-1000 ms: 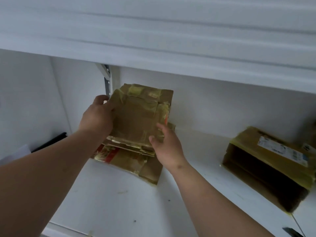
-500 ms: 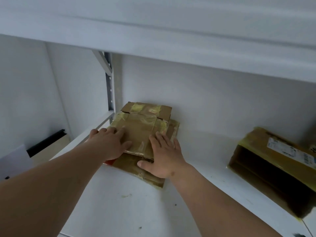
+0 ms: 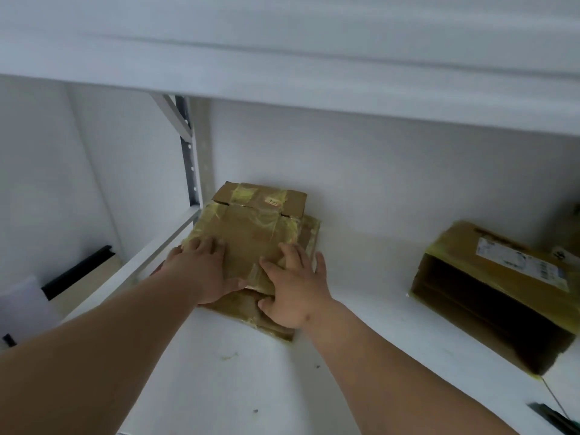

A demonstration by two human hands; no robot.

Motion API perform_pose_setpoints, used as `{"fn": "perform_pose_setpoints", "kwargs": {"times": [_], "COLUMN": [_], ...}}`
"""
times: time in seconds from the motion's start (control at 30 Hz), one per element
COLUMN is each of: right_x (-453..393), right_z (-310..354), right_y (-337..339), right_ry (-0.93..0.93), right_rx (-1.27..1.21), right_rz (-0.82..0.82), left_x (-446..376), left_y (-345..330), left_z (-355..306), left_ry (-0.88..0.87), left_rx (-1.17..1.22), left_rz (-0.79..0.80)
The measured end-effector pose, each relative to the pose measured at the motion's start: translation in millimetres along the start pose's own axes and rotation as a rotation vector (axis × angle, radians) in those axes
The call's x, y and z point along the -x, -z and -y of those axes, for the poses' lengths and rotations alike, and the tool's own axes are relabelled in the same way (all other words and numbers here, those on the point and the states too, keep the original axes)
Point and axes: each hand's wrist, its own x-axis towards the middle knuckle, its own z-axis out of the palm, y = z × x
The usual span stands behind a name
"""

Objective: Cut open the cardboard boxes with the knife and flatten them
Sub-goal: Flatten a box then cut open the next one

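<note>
**Both hands pressed a flattened box**

Fingers [image 3: 207,246] of the left hand [image 3: 204,271] and right hand [image 3: 295,290] lay straight, pressing the flattened box [image 3: 251,237] onto a cardboard stack [image 3: 310,233] on the white shelf [image 3: 238,372]. An unflattened box [image 3: 489,293] sat well apart, rightward.

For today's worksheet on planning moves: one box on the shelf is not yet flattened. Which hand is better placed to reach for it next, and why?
The right hand. Both hands press the flattened stack, but the uncut box sits on the right of the shelf, so the left hand would have to cross over.
</note>
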Motion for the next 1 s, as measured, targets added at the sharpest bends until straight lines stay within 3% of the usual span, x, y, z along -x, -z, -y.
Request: {"fn": "perform_pose_setpoints", "kwargs": {"times": [0.4,0.77,1.0], "right_x": [58.4,168.5,254.3], "right_z": [-52.6,-168.9,-252.5], "right_y": [6.6,-3.5,13.6], "right_ry": [-0.068,-0.291,-0.255], "right_rx": [-0.161,-0.083,-0.027], "right_rz": [-0.176,-0.387,-0.093], "left_x": [29.7,50.2,73.0], "left_y": [29.4,50.3,61.0], "left_z": [-70.5,-211.0,-331.8], "left_ry": [-0.21,-0.347,-0.383], "left_rx": [0.044,0.066,0.194], "left_rz": [-0.383,-0.421,-0.393]}}
